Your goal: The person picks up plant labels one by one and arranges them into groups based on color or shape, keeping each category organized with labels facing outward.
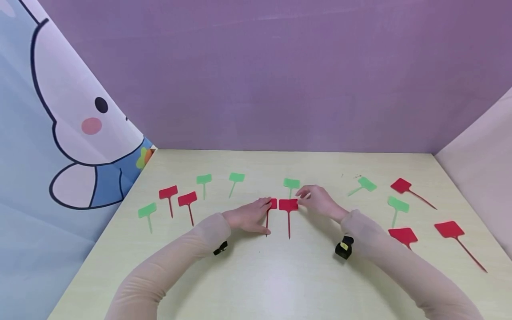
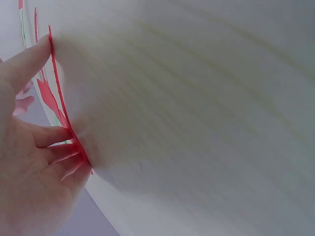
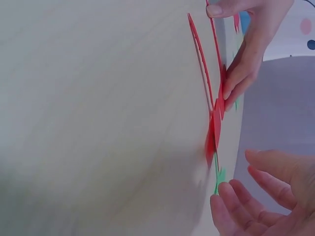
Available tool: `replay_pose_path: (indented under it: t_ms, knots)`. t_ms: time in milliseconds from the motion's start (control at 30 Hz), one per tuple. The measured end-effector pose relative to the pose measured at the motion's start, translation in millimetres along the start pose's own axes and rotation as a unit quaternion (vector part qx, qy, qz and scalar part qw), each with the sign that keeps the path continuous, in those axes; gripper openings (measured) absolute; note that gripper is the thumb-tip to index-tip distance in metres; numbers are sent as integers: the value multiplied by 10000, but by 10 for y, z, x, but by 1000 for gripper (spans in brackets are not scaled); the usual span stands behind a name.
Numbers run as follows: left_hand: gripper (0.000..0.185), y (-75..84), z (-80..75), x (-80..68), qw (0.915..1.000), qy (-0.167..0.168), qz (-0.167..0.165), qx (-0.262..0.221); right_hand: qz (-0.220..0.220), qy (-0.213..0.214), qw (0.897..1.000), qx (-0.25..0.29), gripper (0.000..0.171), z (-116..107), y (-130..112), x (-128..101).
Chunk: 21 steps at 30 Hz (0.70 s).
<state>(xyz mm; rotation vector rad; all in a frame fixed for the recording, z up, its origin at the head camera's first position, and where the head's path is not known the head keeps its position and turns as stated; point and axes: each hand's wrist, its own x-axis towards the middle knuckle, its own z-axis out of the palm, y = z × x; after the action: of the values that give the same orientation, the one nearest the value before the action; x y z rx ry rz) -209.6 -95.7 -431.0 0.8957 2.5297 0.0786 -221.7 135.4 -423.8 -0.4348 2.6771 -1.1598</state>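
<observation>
Two red plant labels with T-shaped heads lie side by side on the table, stems toward me. My left hand (image 1: pixel 249 217) lies over the left red label (image 1: pixel 274 203). Its fingers rest on the head, and the thumb touches the stem near its tip, as the left wrist view also shows. Just right of the other red label (image 1: pixel 288 204), my right hand (image 1: pixel 318 201) hovers with loosely bent fingers. In the right wrist view nothing is between those fingers. A green label (image 1: pixel 291 182) lies behind the right red one, its stem partly hidden.
Several green labels (image 1: pixel 204 178) and two red labels (image 1: pixel 168 192) lie to the left. More red labels (image 1: pixel 450 229) and green labels (image 1: pixel 398 204) lie to the right, one red partly behind my right sleeve. A purple wall (image 1: pixel 280 89) stands behind the table.
</observation>
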Motion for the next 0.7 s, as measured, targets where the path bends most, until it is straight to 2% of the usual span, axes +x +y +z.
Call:
replay_pose_path:
  t_ms: [500,700]
  knots:
    - [89,-7,3,12,10000,-38,33,82,-421,147,9987,-229,20,-257,40,-234]
    - [90,-18,5,22,9999,-33,95,110,-353,226,9987,-280,20,-408,71,-393]
